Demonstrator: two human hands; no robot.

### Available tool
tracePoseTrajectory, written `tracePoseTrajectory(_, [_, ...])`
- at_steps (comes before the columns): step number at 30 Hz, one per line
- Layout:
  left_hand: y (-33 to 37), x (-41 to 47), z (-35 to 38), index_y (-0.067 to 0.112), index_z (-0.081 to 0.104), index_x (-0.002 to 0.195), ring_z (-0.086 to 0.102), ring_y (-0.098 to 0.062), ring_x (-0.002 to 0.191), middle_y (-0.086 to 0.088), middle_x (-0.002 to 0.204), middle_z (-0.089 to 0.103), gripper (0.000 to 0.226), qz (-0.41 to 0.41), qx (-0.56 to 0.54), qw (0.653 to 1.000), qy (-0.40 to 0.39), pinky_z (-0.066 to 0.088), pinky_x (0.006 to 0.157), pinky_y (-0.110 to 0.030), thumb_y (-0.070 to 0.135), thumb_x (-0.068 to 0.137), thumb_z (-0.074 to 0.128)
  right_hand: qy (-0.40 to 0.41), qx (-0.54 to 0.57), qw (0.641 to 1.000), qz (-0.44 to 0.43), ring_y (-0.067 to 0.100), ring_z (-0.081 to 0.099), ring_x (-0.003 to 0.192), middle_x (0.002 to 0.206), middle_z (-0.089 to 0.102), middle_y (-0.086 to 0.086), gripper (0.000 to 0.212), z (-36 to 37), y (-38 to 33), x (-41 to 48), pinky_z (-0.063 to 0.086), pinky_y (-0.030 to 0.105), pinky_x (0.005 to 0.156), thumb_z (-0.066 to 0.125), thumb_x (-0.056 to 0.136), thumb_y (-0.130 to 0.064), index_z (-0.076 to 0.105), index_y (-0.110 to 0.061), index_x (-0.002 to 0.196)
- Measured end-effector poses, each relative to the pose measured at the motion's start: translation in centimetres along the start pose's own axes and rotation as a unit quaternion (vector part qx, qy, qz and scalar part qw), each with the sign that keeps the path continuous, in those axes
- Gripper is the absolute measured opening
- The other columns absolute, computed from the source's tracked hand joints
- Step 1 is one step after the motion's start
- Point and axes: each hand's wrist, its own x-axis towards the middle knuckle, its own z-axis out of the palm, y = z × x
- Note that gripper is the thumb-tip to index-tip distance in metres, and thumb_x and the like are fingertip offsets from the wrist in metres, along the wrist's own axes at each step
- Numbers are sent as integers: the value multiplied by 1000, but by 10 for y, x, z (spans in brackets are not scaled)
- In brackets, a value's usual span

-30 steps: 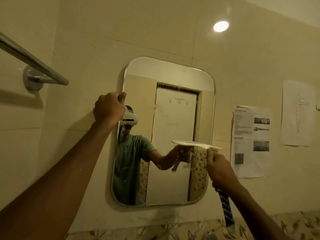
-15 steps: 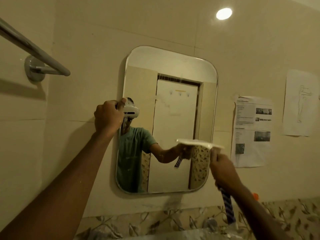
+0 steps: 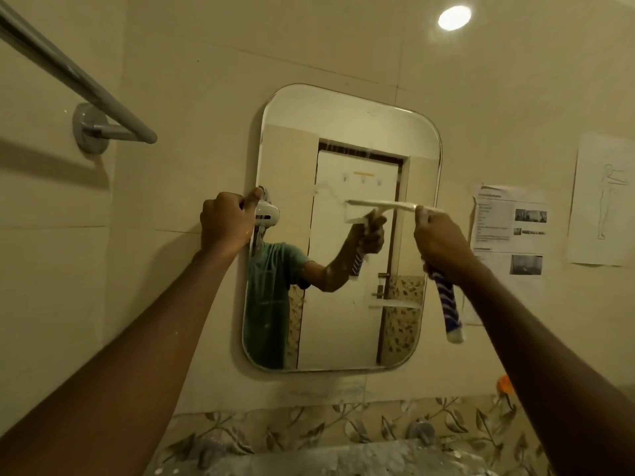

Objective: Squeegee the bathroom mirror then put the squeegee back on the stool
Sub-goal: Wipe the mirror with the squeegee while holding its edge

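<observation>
A rounded rectangular mirror hangs on the tiled wall. My left hand grips the mirror's left edge at mid height, thumb over the rim. My right hand holds a squeegee by its blue-and-white striped handle, which hangs below my fist. The squeegee's pale blade lies level against the glass on the right half, about a third of the way down. The stool is out of view.
A metal towel bar juts from the wall at upper left. Two paper sheets are stuck to the wall right of the mirror. A leaf-pattern tile band and a sink edge run below, with a small orange object at right.
The squeegee blade has risen from the mirror's lower right to about a third down the glass. My view has tipped down, showing the tile band and sink. My left hand stays on the edge.
</observation>
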Motion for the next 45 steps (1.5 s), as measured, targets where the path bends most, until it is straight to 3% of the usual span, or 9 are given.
tracePoseTrajectory(8, [6, -2, -2, 2, 65, 75, 55, -33, 83, -24, 85, 67, 56, -18, 9, 1000, -2, 29, 61, -35, 53, 94, 48, -42, -48, 997, 33, 13, 53, 47, 65, 63, 10, 47, 54, 33, -91, 39, 21, 40, 29, 103, -35, 59, -12, 75])
tracePoseTrajectory(13, [2, 2, -2, 8, 59, 70, 55, -35, 88, -24, 85, 66, 53, -8, 12, 1000, -11, 30, 61, -35, 54, 93, 47, -10, -13, 1000, -25, 9, 44, 41, 56, 49, 2, 45, 4, -33, -13, 42, 22, 40, 32, 103, -36, 53, -13, 71])
tracePoseTrajectory(18, [-3, 8, -1, 12, 55, 66, 51, -26, 72, -12, 68, 56, 52, 11, 25, 999, -22, 32, 53, -30, 55, 93, 46, 30, -14, 999, -23, 17, 53, 50, 73, 52, 9, 30, -25, -100, 57, 52, 32, 49, 32, 102, -30, 48, -10, 87])
tracePoseTrajectory(20, [-4, 12, -3, 12, 52, 60, 53, -26, 69, -7, 60, 53, 54, 22, 22, 999, -36, 38, 55, -32, 55, 93, 46, 23, -49, 998, -29, 22, 55, 57, 77, 52, 12, 32, -15, -94, 52, 54, 37, 58, 31, 103, -23, 44, -13, 75])
tracePoseTrajectory(25, [-1, 10, -3, 8, 61, 70, 61, -32, 74, -14, 69, 61, 56, 11, 22, 999, -43, 48, 60, -37, 55, 94, 44, -10, -40, 999, -1, 4, 48, 37, 55, 55, 0, 46, 47, -30, -36, 34, 14, 32, 28, 102, -38, 56, -15, 74])
tracePoseTrajectory(30, [1, 7, -4, 4, 63, 79, 60, -36, 83, -22, 83, 65, 59, 7, 31, 999, -38, 38, 59, -34, 56, 94, 43, -77, -79, 994, 22, 11, 52, 44, 62, 59, 4, 46, 35, -30, -53, 40, 21, 39, 29, 102, -40, 57, -13, 78])
tracePoseTrajectory(33, [-1, 5, -2, 3, 64, 77, 60, -31, 74, -15, 72, 63, 56, 17, 17, 999, -28, 36, 55, -30, 53, 94, 45, -18, -44, 998, -29, 10, 47, 41, 58, 51, 3, 44, -10, -78, 12, 41, 21, 38, 32, 102, -38, 52, -10, 75])
tracePoseTrajectory(38, [-2, 5, 0, 14, 56, 69, 45, -8, 50, 4, 55, 48, 46, 14, 18, 1000, -17, 26, 43, -20, 51, 94, 46, 17, -30, 999, -1, 15, 50, 46, 66, 50, 6, 33, -26, -122, 72, 46, 28, 42, 33, 101, -35, 48, -6, 95])
tracePoseTrajectory(45, [-1, 3, -1, 5, 68, 79, 40, -6, 52, 3, 60, 49, 50, 14, 1, 1000, -9, 22, 43, -21, 48, 96, 48, -44, -57, 997, 17, 1, 44, 29, 51, 52, -2, 48, 59, -39, -42, 30, 11, 27, 29, 101, -42, 54, -15, 69])
